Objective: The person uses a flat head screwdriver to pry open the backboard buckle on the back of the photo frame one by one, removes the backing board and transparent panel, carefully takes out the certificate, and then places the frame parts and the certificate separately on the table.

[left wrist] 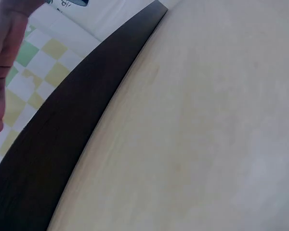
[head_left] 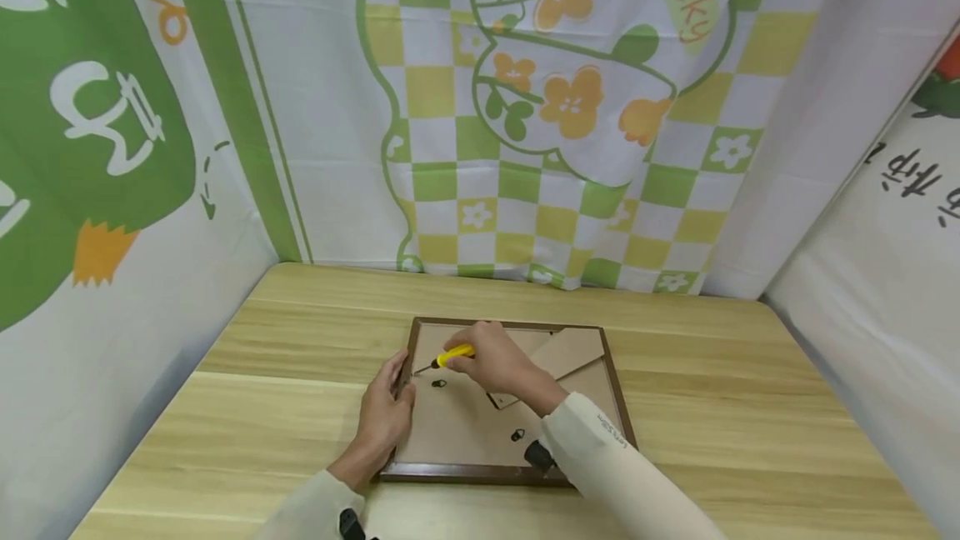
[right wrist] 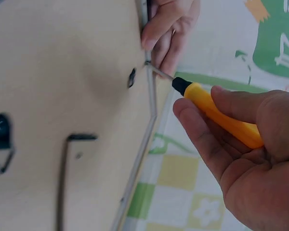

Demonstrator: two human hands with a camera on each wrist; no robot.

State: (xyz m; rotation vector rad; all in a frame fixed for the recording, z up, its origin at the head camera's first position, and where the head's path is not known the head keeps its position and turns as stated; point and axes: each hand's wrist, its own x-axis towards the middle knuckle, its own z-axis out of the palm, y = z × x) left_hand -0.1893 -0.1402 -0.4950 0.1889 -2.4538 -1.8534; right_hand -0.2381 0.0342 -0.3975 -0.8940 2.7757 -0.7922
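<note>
A picture frame (head_left: 465,432) lies face down on the table, its brown backing and dark rim showing. My left hand (head_left: 386,417) grips its left edge, the thumb on the rim and the fingers along the outer side. My right hand (head_left: 497,359) holds a yellow-handled screwdriver (right wrist: 226,113) between thumb and fingers, slanting down to the left. Its thin shaft (right wrist: 160,72) meets the inner edge of the rim beside the left thumb. Only the frame's dark side (left wrist: 77,110) and part of a hand (left wrist: 2,67) show in the left wrist view.
Across the backing lies a flat brown stand (head_left: 581,352). Two small black hangers, one at the left (head_left: 439,384) and one near the front (head_left: 517,435), are fixed to it. The wooden table (head_left: 750,407) extends around the frame, with printed curtains (head_left: 525,215) behind and at both sides.
</note>
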